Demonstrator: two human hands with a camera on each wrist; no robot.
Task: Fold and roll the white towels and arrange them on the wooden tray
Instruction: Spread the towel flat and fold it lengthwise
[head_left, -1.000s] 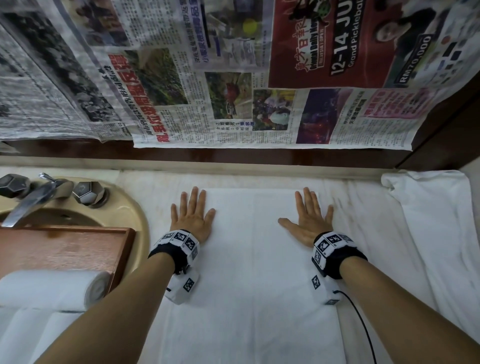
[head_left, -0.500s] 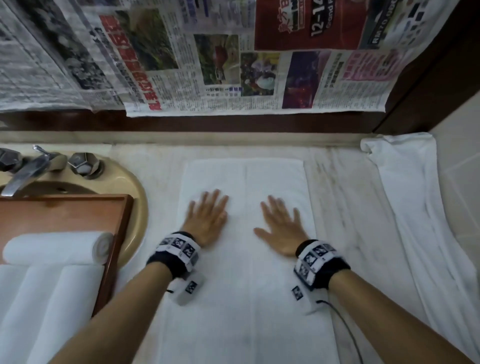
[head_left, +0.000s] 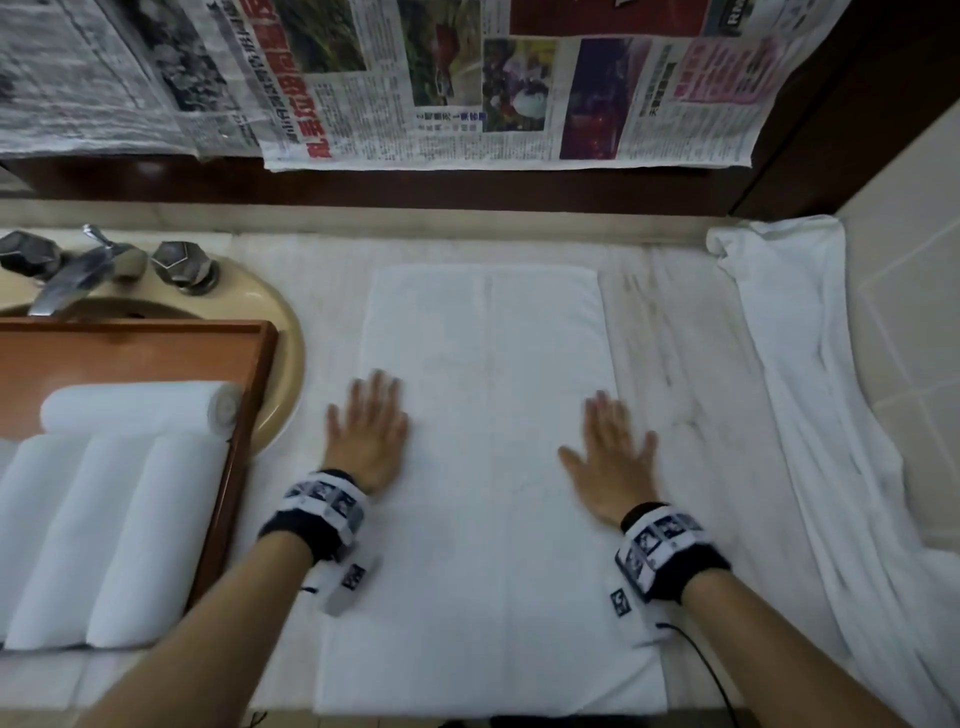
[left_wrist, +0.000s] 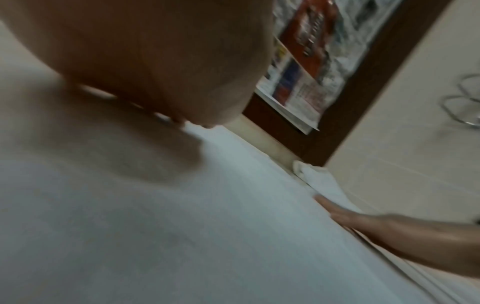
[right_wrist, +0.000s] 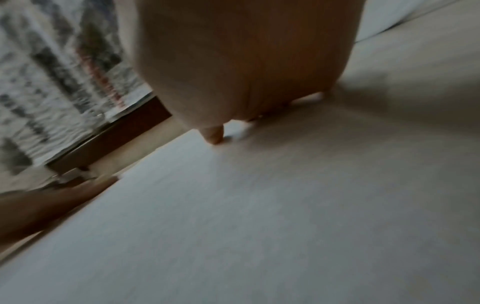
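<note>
A white towel (head_left: 488, 467), folded lengthwise, lies flat on the marble counter. My left hand (head_left: 366, 431) presses flat on its left edge with straight fingers. My right hand (head_left: 613, 457) presses flat near its right edge, also with straight fingers. Both hands are blurred. The wooden tray (head_left: 228, 467) sits at the left over the sink and holds several rolled white towels (head_left: 114, 530). In the left wrist view my left palm (left_wrist: 145, 61) lies on the towel (left_wrist: 182, 236). The right wrist view shows my right palm (right_wrist: 246, 57) on the towel (right_wrist: 259, 216).
A crumpled white towel (head_left: 810, 405) lies along the right side of the counter by the tiled wall. A beige sink (head_left: 280, 364) with a metal tap (head_left: 72, 275) sits at the back left. Newspaper sheets (head_left: 467, 83) hang on the wall behind.
Both hands slid down the towel toward me, came together in the middle, then spread apart to its side edges. The view tilted down, showing more of the tray.
</note>
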